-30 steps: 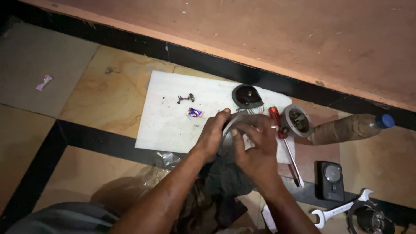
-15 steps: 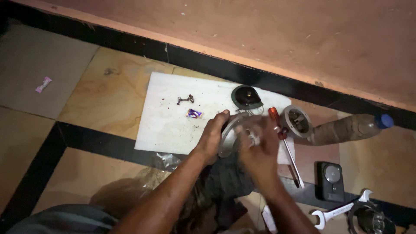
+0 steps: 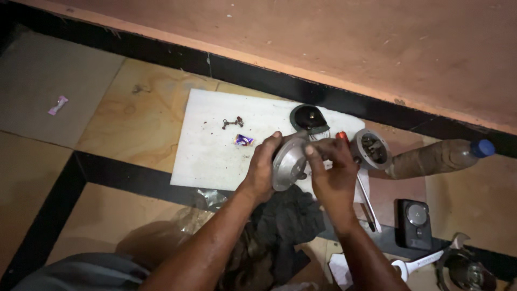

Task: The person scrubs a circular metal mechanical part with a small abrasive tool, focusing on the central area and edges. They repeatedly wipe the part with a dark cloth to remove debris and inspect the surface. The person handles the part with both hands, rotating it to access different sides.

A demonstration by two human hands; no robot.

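My left hand (image 3: 262, 167) grips a round grey metal disc-shaped part (image 3: 289, 163) by its left rim, tilted up on edge above a white sheet (image 3: 215, 145). My right hand (image 3: 331, 175) holds the same part from the right, fingers curled over its top edge. A dark rag (image 3: 285, 221) lies on the floor just below both hands. Whether my right hand still holds a bit of cloth is hidden.
On the sheet lie a dark domed cap (image 3: 308, 119), small screws (image 3: 232, 123) and a purple wrapper (image 3: 243, 140). To the right are a red-handled screwdriver (image 3: 362, 183), a grey round housing (image 3: 370, 149), a dusty bottle with blue cap (image 3: 439, 156), a dark phone (image 3: 414, 222) and a spanner (image 3: 425, 260).
My right hand stopped rubbing the disc's face and shifted up to grasp its top edge. The disc is tilted more upright, and the rag now lies exposed below.
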